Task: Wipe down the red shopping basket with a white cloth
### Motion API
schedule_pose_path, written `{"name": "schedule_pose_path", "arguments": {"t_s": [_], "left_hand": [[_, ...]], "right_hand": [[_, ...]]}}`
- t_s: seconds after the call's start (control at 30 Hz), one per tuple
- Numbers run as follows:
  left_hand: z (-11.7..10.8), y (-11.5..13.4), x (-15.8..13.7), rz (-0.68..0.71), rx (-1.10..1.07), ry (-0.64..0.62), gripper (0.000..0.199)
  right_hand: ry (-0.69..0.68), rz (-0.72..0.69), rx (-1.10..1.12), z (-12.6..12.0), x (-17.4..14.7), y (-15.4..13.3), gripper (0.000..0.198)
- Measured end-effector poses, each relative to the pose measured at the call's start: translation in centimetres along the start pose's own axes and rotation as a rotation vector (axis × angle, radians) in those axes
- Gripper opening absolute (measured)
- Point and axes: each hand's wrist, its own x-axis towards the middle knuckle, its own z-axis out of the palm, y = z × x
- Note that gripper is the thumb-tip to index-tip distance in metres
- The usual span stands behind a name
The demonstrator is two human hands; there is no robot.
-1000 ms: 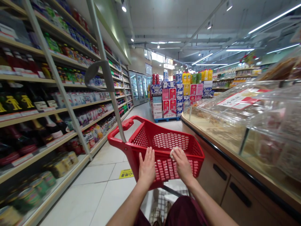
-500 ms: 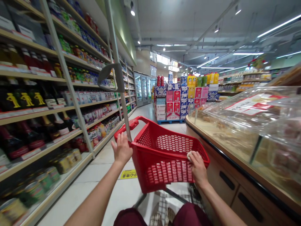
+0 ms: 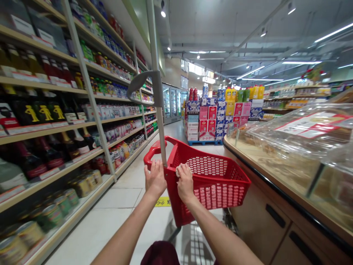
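A red plastic shopping cart [image 3: 217, 195] stands in the aisle with its side towards me. My left hand [image 3: 156, 180] is at the near corner beside the grey pole [image 3: 162, 140], its fingers hooked over the red handle end. My right hand [image 3: 185, 184] is closed on a crumpled white cloth [image 3: 179, 170], pressed to the top rim near the handle end. Part of the cloth is hidden under my fingers. No goods show in the visible part of the basket.
Shelves of bottles and cans [image 3: 57, 110] line the left side. A wooden counter [image 3: 259, 209] with plastic-wrapped food packs [image 3: 306, 125] runs close along the right. Stacked drink boxes [image 3: 206, 121] stand ahead on a blue pallet [image 3: 205, 142]. A yellow floor sticker [image 3: 163, 201] lies below.
My right hand has slid the cloth leftwards along the rim, from the far right end to near the handle. My left hand stays at the handle corner. The view has shifted slightly left.
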Motion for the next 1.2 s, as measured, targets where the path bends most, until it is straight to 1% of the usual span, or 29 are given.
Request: {"name": "schedule_pose_path", "arguments": {"t_s": [0.07,0.17,0.27,0.33,0.37,0.4,0.43,0.5,0.57,0.6,0.63,0.67,0.8,0.83,0.87,0.9,0.93,1.0,1.07,1.1,1.13,1.2], "left_hand": [[-0.5,-0.1,0.0,0.011,0.006,-0.005,0.051],[-1.3,-0.4,0.1,0.036,0.008,0.02,0.04],[-1.9,-0.6,-0.1,0.081,-0.009,0.055,0.033],[-2.2,-0.4,-0.4,0.08,-0.023,0.065,0.029],[-2.4,-0.2,-0.6,0.073,-0.03,0.066,0.028],[-2.7,0.1,-0.8,0.065,-0.037,0.065,0.027],[-2.9,0.4,-0.9,0.061,-0.044,0.061,0.026],[-3.5,1.2,-1.1,0.066,-0.058,0.044,0.023],[-4.1,1.7,-1.2,0.088,-0.07,0.027,0.021],[-4.3,1.8,-1.3,0.107,-0.076,0.024,0.021],[-4.5,1.8,-1.4,0.12,-0.077,0.028,0.022],[-4.6,1.7,-1.5,0.123,-0.075,0.04,0.024],[-4.2,0.6,-2.1,0.093,-0.051,0.064,0.04],[-4.0,0.4,-2.2,0.088,-0.052,0.054,0.042],[-3.8,0.2,-2.3,0.092,-0.056,0.042,0.043],[-3.6,0.1,-2.3,0.1,-0.061,0.035,0.044],[-3.5,0.0,-2.3,0.112,-0.065,0.033,0.045],[-3.4,-0.1,-2.3,0.142,-0.074,0.037,0.049],[-3.4,-0.1,-2.3,0.153,-0.084,0.045,0.052],[-3.4,-0.2,-2.3,0.155,-0.09,0.049,0.053],[-3.4,-0.3,-2.4,0.162,-0.096,0.051,0.055],[-3.5,-0.5,-2.4,0.197,-0.112,0.051,0.057]], "right_hand": [[-0.051,-0.057,0.028,0.4,0.6,-1.7,0.042],[-0.067,-0.191,0.052,0.0,-0.1,-2.4,0.041],[-0.097,-0.349,0.093,-1.7,-0.9,-2.0,0.044],[-0.088,-0.423,0.126,-3.6,0.2,-2.4,0.046],[-0.056,-0.439,0.136,-4.7,1.6,-3.1,0.046],[0.005,-0.435,0.138,-5.9,3.6,-4.1,0.045],[0.066,-0.438,0.134,-6.9,6.0,-5.3,0.043],[0.136,-0.504,0.086,-8.7,11.3,-7.9,0.042],[0.132,-0.601,0.008,-9.9,15.5,-9.5,0.041],[0.112,-0.647,-0.035,-10.2,16.6,-9.7,0.04],[0.076,-0.693,-0.077,-10.4,16.9,-9.5,0.039],[0.029,-0.739,-0.117,-10.4,16.3,-8.8,0.038],[-0.274,-0.958,-0.244,-10.0,10.2,-4.8,0.037],[-0.324,-0.99,-0.263,-10.0,9.2,-4.3,0.037],[-0.35,-1.009,-0.277,-10.0,8.8,-4.2,0.036],[-0.342,-1.003,-0.284,-10.0,9.1,-4.4,0.036],[-0.301,-0.97,-0.285,-10.2,10.0,-5.0,0.036],[-0.17,-0.86,-0.276,-10.5,12.4,-6.4,0.037],[-0.069,-0.776,-0.271,-10.6,13.7,-7.2,0.038],[-0.065,-0.781,-0.278,-10.5,13.5,-7.0,0.037],[-0.095,-0.821,-0.291,-10.4,12.6,-6.5,0.037],[-0.225,-0.955,-0.336,-10.0,9.7,-4.9,0.036]]}}
